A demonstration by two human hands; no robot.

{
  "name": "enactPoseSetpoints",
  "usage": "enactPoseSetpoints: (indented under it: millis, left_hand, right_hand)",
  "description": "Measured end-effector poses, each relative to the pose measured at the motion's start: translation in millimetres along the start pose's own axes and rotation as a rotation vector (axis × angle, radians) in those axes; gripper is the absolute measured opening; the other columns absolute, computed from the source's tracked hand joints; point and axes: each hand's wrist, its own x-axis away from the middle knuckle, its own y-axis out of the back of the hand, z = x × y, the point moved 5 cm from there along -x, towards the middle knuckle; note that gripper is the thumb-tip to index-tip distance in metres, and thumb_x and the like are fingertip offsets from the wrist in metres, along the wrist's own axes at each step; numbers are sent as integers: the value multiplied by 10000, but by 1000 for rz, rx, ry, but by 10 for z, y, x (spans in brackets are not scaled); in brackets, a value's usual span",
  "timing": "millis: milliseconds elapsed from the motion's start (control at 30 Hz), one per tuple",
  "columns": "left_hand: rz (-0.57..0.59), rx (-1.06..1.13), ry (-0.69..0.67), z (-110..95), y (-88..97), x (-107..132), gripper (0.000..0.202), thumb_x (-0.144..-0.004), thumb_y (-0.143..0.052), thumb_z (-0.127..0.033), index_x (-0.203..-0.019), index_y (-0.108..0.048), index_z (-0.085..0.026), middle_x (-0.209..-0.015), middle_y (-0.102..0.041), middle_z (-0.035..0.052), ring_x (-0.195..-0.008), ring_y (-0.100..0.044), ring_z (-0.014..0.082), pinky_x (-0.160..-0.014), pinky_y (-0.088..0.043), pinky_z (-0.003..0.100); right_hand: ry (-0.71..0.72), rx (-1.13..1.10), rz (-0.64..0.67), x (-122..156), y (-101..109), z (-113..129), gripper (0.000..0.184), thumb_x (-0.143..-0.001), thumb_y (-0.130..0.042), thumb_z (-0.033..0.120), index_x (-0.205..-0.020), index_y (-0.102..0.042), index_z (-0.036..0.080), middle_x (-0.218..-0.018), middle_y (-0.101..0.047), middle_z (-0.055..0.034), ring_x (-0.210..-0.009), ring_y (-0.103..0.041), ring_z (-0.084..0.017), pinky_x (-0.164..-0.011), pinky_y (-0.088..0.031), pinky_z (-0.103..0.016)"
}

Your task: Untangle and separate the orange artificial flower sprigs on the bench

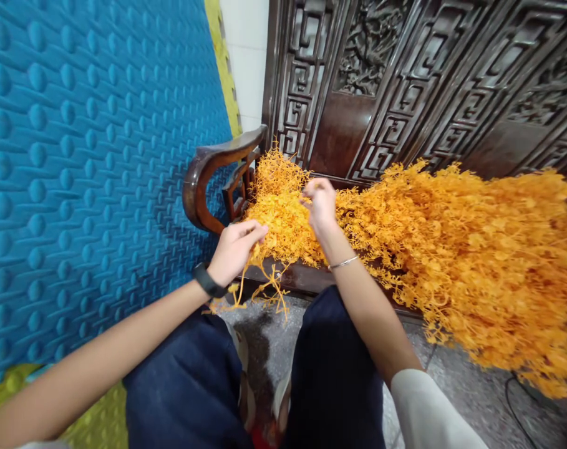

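Indoors, a person's left hand clamps thumb and fingers together on an orange sprig at the near edge of a dark wooden seat. The sprig hangs just below that grip, its long axis running down toward the gap between the person's knees; the left hand is the nearer. The right hand, fingers curled, hovers over a smaller orange heap, up and to the right of the sprig; whether that grip holds a strand cannot be told. Thin and branching, the sprig shows sparse, knobbly tips beside the dense, frilly heap. A larger mound spreads rightward along the seat, spilling past its front edge. A curved armrest stands at left.
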Motion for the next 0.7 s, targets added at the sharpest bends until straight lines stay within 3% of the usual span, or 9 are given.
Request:
enactPoseSetpoints:
  millis: [67, 167, 367, 533, 600, 700]
  left_hand:
    - [1, 8, -39, -71, 8, 49, 306, -778, -581, -348, -553, -511, -154, -523, -418, -39, -491, -353, 71, -484, -264, 223]
    - [53, 106, 13, -78, -11, 23, 250, -761, -587, -345, -602, -561, -154, -601, -501, -13, -523, -418, 85, -480, -325, 217]
    - [124, 268, 140, 36, -60, -97, 161, -728, -614, -317, -757, -609, -159, -682, -557, -7, -468, -467, 81, -434, -420, 226]
    - [105, 297, 126, 68, -11, -108, 123, -740, -580, -270, -686, -556, -163, -672, -548, -15, -480, -489, 74, -449, -443, 214]
    - [74, 312, 107, 76, 33, -119, 131, -749, -557, -260, -663, -529, -165, -680, -549, -12, -511, -502, 74, -461, -441, 201]
    - [25, 326, 108, 93, 89, -138, 142, -744, -564, -259, -655, -508, -165, -677, -544, -11, -536, -497, 71, -467, -430, 186]
  right_hand:
    - [115, 90, -100, -233, 268, -3, 56, -717, -482, 251, -722, -447, 208, -666, -449, 39, -612, -448, -93, -576, -388, -213]
    - [238, 319, -49, -442, 449, -99, 104, -672, -586, 272, -714, -576, 178, -671, -513, 24, -666, -461, -111, -645, -392, -235]
    - [184, 508, 62, -506, 338, -386, 115, -667, -580, 156, -717, -682, 137, -636, -594, -4, -630, -502, -133, -717, -418, -293]
    - [189, 474, 134, -408, 231, -311, 179, -654, -584, 115, -798, -689, 137, -819, -677, -50, -734, -574, -143, -806, -444, -313]
    - [177, 389, 252, -261, 156, -195, 168, -712, -608, 228, -837, -682, 142, -912, -682, -69, -779, -593, -142, -783, -455, -304]
    - [62, 268, 620, 92, -55, -34, 289, -780, -579, 431, -846, -664, 162, -887, -682, -67, -751, -616, -133, -680, -471, -279]
